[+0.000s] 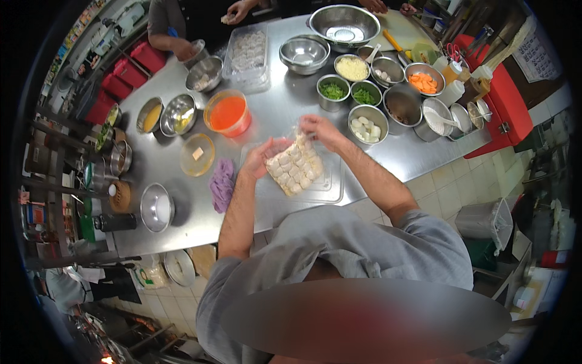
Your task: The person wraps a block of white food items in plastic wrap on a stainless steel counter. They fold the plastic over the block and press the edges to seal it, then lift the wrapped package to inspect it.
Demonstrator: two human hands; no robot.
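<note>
A flat slab of round, pale food pieces [293, 168], in what looks like thin clear film, is held up in front of me. Along its left edge, my left hand [260, 160] supports it. The fingers of my right hand [322, 131] pinch its upper corner, where the film looks gathered and blurred. Under the slab, a clear plastic lid or tray [335, 184] lies on the steel table [286, 102]. A crumpled purple cloth [222, 186] rests left of my left forearm. Beyond my hands stands a tub of orange-red liquid [227, 113].
Metal containers of greens [332, 91], white pieces [366, 128] and carrots [422, 83] stand to the right. Leftward are a steel bowl [154, 207] and a round lid [191, 167]. Across the table, a co-worker's hand [184, 49] is near a clear box of pale pieces [248, 79].
</note>
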